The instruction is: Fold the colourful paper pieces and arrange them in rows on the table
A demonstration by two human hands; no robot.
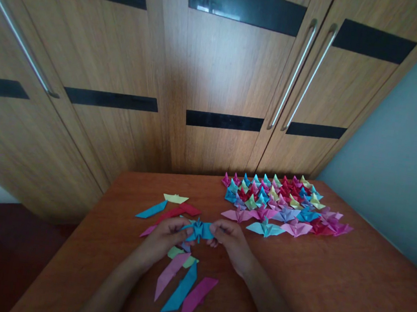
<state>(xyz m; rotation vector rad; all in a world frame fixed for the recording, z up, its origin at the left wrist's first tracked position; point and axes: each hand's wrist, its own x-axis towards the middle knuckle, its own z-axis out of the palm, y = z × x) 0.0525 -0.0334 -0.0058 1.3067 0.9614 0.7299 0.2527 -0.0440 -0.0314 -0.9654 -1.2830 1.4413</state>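
Both my hands hold one blue folded paper figure (199,229) just above the brown table (328,292). My left hand (164,236) pinches its left end with closed fingers. My right hand (230,239) pinches its right end the same way. Under and around the hands lie flat folded paper strips: pink (169,275), blue (180,289) and magenta (196,299) ones near me, a blue one (151,209), a yellow one (175,198) and a red one (182,209) farther off.
A dense group of several finished coloured paper figures (282,200) covers the table's far right part. Wooden cupboard doors (222,76) with metal handles stand behind the table. A grey wall (412,166) is on the right, dark floor on the left.
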